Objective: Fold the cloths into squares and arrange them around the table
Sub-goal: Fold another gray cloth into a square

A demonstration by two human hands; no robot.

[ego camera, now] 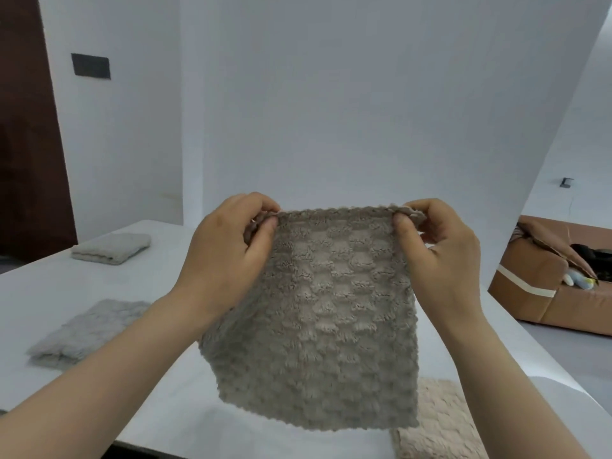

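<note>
**Taupe cloth held up by its top corners**

Nearest us, at the bottom right of the frame, a beige cloth (437,422) lay flat on the white table (172,405), partly hidden behind the hanging one. In the centre of the frame we held a taupe waffle-textured cloth (328,323) up in the air, its lower edge hanging free above the table. Our left hand (228,256) pinched the top left corner between thumb and fingers, and our right hand (440,253) pinched the top right corner the same way, the top edge stretched between them. At the lower left, a folded grey cloth (89,332) rested on the table. Farther back, toward the left edge, a second folded cloth (111,248) sat near the table's far side. At the right, beyond the table, stood a brown box (543,286).
</note>
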